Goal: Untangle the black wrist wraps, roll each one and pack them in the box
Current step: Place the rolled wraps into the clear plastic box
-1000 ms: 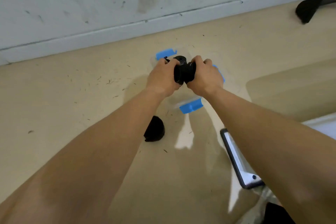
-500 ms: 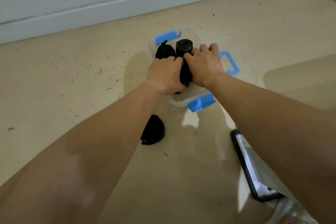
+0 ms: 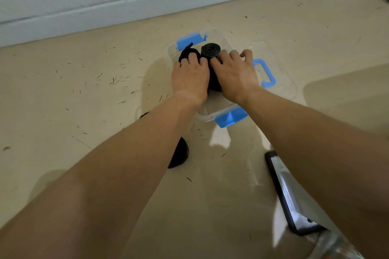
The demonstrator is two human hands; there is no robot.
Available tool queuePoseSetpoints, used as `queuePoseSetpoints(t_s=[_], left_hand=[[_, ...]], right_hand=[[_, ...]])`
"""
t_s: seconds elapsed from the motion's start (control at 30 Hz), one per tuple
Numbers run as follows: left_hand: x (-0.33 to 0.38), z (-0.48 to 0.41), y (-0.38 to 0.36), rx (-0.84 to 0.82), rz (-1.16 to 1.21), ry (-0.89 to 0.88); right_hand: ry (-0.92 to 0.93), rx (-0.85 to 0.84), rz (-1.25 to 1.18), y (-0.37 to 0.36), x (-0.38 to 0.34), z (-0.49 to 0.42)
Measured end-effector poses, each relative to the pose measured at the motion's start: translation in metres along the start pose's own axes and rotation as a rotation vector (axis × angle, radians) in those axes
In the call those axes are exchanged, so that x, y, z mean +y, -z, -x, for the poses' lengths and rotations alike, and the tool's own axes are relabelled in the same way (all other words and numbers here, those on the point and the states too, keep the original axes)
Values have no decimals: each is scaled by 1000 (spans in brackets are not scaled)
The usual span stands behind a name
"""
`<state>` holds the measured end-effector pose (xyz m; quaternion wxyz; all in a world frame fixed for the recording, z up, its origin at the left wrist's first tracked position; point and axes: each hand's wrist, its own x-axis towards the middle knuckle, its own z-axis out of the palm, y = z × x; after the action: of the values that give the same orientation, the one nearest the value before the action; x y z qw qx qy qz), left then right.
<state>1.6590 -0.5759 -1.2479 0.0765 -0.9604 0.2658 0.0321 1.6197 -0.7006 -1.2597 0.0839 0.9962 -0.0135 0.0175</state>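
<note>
Beige floor (image 3: 84,111) carries clear plastic box (image 3: 205,116) with blue latches, near white baseboard (image 3: 105,14). Inside box, rolled black wrist wrap (image 3: 211,49), spiral end showing, lies beside looser black wrap bundle (image 3: 186,53). I see left hand (image 3: 190,78) with fingers curled over bundle. Right hand (image 3: 234,73) has fingers spread and tips touching roll; thumb hidden, so I cannot tell its grip. Another black wrap (image 3: 181,155) lies on floor, partly under left forearm. Clear lid with blue handle (image 3: 270,78) sits just right of box.

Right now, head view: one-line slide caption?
Left hand and right hand hold rolled black wrist wraps inside the clear box on the floor.
</note>
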Motion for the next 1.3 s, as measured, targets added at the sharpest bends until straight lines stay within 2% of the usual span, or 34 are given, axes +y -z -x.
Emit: queuePoseSetpoints(t_s=[0.07, 0.27, 0.37, 0.47, 0.57, 0.67, 0.73, 0.8, 0.93, 1.0, 1.13, 1.3], left_hand=[[1, 2, 0, -18, -18, -3], [-8, 12, 14, -60, 57, -53], [-27, 29, 20, -48, 261, -99], [-58, 63, 26, 34, 491, -47], [-93, 100, 24, 42, 541, 69], [-125, 130, 14, -96, 513, 146], [-139, 145, 7, -230, 464, 122], [-145, 154, -1, -337, 443, 84], [-145, 157, -19, -397, 387, 32], [-142, 153, -28, -410, 381, 3], [-132, 144, -43, -410, 369, -37], [-123, 143, -45, -295, 393, -17]], right_hand=[[-53, 34, -30, 2, -3, 1], [-158, -124, -154, 16, -5, 8], [-242, -160, -226, 36, -11, 20], [-285, -103, -369, 59, -28, 40], [-243, -61, -565, 83, -59, 59], [-123, -131, -687, 100, -101, 78], [-42, -249, -636, 100, -129, 90], [-35, -394, -535, 92, -151, 100], [-80, -591, -465, 66, -179, 113], [-83, -574, -436, 55, -188, 114], [-88, -437, -407, 43, -193, 114], [-81, -452, -466, 43, -183, 122]])
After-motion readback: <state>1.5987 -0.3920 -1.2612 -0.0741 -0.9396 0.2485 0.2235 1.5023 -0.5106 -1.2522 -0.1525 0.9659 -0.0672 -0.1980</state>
